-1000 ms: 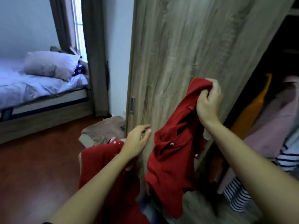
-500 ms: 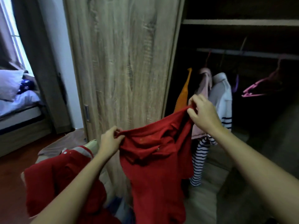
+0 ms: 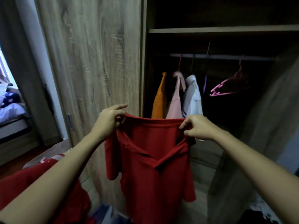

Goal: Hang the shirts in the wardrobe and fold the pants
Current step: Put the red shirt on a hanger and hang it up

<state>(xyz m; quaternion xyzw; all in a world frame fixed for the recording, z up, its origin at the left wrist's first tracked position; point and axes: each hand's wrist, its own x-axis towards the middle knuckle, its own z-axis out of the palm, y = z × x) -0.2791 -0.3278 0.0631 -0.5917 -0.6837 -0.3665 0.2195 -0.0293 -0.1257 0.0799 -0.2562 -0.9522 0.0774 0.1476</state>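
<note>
I hold a red shirt (image 3: 153,159) spread out in front of the open wardrobe (image 3: 226,30). My left hand (image 3: 110,118) pinches its left shoulder and my right hand (image 3: 196,126) pinches its right shoulder, so the body hangs straight down. Behind it, on the wardrobe rail (image 3: 226,57), hang an orange shirt (image 3: 159,97), a pink shirt (image 3: 175,101) and a white shirt (image 3: 192,96). An empty pink hanger (image 3: 226,87) hangs further right on the rail.
The wooden wardrobe door (image 3: 90,62) stands left of the opening. A pile with another red garment (image 3: 32,183) lies at lower left. A bed (image 3: 11,113) is at the far left. Dark clothes (image 3: 258,215) lie at lower right.
My left hand took hold of the shirt and both hands drew apart and rose, spreading it flat by the shoulders. The view turned right, toward the open wardrobe.
</note>
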